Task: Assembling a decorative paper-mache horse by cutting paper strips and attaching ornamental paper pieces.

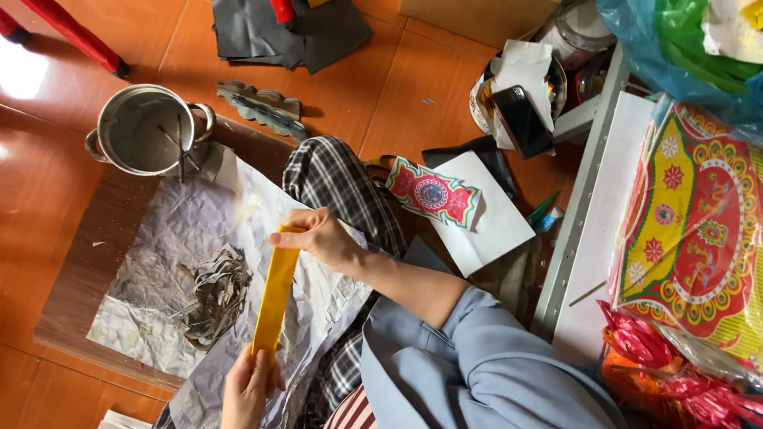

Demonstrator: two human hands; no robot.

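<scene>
While both hands grip it, the yellow paper strip [275, 295] is stretched taut above a crumpled sheet of paper [199, 230] spread on a wooden board [75, 262]. Its long axis runs nearly vertically in the head view, leaning slightly so that the far end points toward the upper right. The right hand [318, 234] pinches the far end between thumb and fingers; the left hand [248, 387] is closed around the near end. A heap of grey paper cuttings [213, 292] lies just left of the strip. A metal pot [145, 129] stands at the board's far corner. A red patterned cutout [433, 193] rests on white paper [494, 225] to the right.
</scene>
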